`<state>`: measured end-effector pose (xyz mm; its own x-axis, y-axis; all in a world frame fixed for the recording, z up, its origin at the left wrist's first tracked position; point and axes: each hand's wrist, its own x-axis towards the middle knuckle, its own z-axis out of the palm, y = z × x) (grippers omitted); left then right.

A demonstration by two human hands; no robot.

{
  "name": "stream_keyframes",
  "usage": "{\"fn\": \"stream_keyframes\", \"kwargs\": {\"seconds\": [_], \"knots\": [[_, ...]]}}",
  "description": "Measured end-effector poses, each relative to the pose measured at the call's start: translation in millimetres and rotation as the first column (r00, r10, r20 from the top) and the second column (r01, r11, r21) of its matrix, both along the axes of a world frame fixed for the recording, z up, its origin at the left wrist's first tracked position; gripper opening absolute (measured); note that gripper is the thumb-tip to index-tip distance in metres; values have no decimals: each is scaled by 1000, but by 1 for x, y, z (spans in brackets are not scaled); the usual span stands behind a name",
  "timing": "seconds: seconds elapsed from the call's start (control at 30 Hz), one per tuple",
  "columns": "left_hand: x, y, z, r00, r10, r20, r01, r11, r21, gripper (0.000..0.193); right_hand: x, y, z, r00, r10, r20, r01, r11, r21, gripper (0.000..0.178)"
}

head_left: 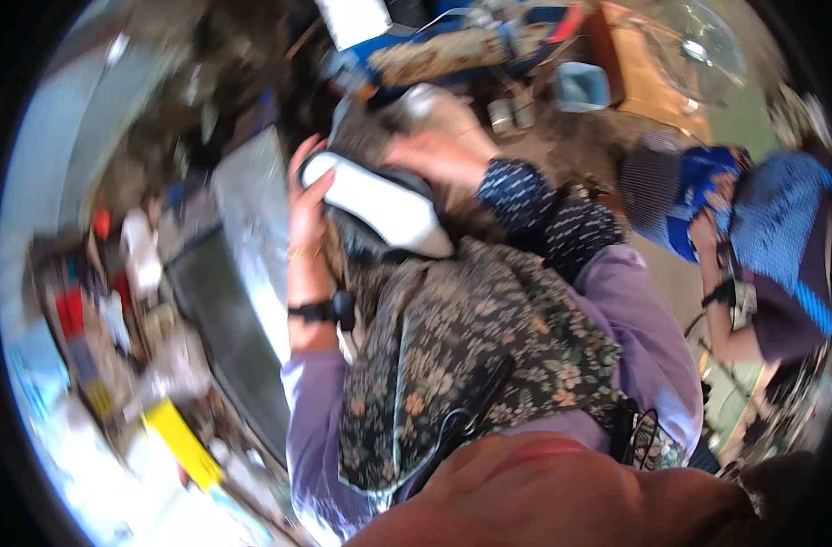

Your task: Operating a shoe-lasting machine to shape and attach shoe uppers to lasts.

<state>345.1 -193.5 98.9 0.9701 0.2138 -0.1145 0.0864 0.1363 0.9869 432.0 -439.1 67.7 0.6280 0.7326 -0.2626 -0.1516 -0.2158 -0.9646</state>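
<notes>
white-soled shoe point(375, 202), pale sole upward, slants just before the floral apron point(470, 337), its far end gripped by the left hand point(310, 196), thumb laid over the sole. the right hand point(439, 157) is close beside the shoe, blurred; i cannot tell whether its fingers are open or closed. a light-blue container point(582, 87) stands beyond.

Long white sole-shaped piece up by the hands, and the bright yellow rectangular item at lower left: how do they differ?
The white sole-shaped piece has curved edges; the yellow rectangular item has straighter sides. The white piece is gripped by the left hand; the yellow item lies untouched. Both are longer than wide.
</notes>
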Motion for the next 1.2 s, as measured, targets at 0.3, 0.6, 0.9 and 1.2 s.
{"fn": "stream_keyframes", "kwargs": {"seconds": [0.3, 0.6, 0.9, 1.2], "knots": [[-7, -24, -31, 974, 119, -194, -127, 991, -31, 53, -16, 23, -8, 723, 429, 541, -215, 884, -414, 58], [3, -19, -15, 962, 113, -249, -133, 989, -65, 58, 2, -24, -61, 923, 182, -339, -200, 980, -19, 74], [3, 27, -9, 937, 120, -328, -127, 992, 1, 67, -37, 37, -60, 984, 179, 10, -178, 969, 169, 59], [-142, 214, -172, 828, 558, 53, -498, 690, 525, 50, -105, 141, 36, 928, 369, 48, -372, 927, 48, 81]]}}
